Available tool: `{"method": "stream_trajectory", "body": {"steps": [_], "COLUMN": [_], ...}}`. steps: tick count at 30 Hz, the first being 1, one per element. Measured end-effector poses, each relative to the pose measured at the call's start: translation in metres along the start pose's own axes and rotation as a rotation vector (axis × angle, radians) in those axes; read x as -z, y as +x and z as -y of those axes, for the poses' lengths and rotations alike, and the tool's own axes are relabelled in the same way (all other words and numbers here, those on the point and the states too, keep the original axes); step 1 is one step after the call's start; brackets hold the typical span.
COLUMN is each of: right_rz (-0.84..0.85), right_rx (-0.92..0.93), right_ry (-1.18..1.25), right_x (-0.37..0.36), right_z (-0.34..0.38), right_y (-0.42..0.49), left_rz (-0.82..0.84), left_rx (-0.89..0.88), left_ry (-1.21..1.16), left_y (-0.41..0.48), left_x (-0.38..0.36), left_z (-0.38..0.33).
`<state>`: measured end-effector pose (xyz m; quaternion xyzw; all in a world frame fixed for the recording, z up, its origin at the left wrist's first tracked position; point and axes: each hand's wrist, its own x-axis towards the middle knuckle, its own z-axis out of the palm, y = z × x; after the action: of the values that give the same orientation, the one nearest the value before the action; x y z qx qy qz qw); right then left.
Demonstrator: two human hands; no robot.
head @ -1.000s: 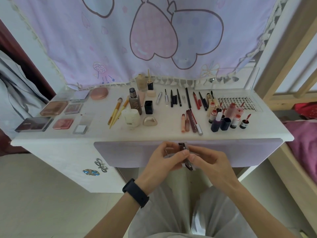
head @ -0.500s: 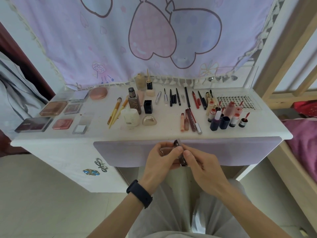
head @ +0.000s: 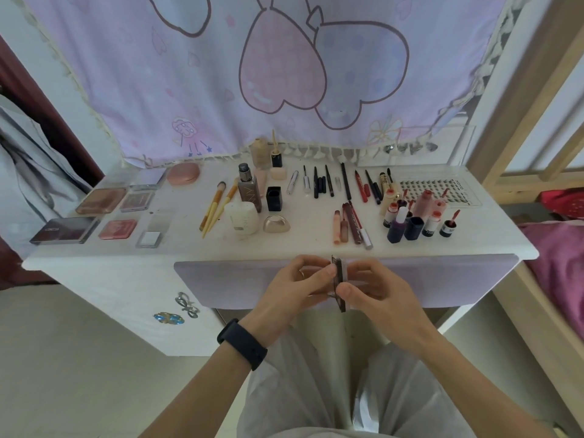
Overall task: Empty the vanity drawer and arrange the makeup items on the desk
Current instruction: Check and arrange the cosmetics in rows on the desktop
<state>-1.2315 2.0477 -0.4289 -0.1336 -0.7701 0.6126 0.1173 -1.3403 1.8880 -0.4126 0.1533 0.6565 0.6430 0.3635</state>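
Note:
Both hands hold one small thin dark makeup case [head: 340, 281] edge-on, in front of the lilac drawer front [head: 227, 282]. My left hand [head: 294, 289] pinches its left side and my right hand [head: 376, 290] pinches its right side with the thumb low on it. On the white desk [head: 189, 245] lie rows of makeup: palettes [head: 100, 200] at the left, brushes [head: 215, 208] and bottles [head: 249, 192] in the middle, pencils [head: 328, 184], lip tubes [head: 350, 226] and small bottles [head: 410, 219] at the right.
A lilac curtain with heart prints [head: 284, 74] hangs behind the desk. A clear lash tray [head: 439, 191] lies at the desk's back right. A wooden bed frame [head: 537, 90] and pink bedding [head: 562, 257] stand to the right. My knees in grey trousers [head: 316, 390] are below the hands.
The case has turned more upright between my fingers, and both hands have shifted slightly. The desk items have not moved.

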Motion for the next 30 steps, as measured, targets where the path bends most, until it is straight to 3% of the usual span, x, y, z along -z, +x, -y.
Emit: {"method": "stream_trajectory", "body": {"steps": [3,9,12,22,26,30], "right_rz": [-0.003,0.125,0.095,0.177,0.117,0.02], "right_rx": [-0.008,0.068,0.128,-0.035,-0.006,0.103], "right_ry": [-0.007,-0.07,-0.151,0.096,0.078,-0.143], "right_x": [0.0,0.002,0.005,0.005,-0.005,-0.011], "right_z": [-0.002,0.001,0.001,0.011,0.018,0.027], "right_y": [0.001,-0.005,-0.005,0.009,0.016,0.024], "left_rz": [0.034,-0.077,-0.051,-0.154,-0.219,-0.213], "left_rx": [-0.022,-0.011,0.018,-0.075,-0.075,-0.076], "left_ry": [0.003,-0.051,-0.045,0.031,-0.045,-0.175], "left_y": [-0.002,-0.003,-0.004,-0.002,0.002,0.002], "left_x": [0.002,-0.004,-0.004,-0.007,-0.006,-0.004], "left_z": [0.0,-0.003,-0.006,-0.001,-0.006,-0.015]}}
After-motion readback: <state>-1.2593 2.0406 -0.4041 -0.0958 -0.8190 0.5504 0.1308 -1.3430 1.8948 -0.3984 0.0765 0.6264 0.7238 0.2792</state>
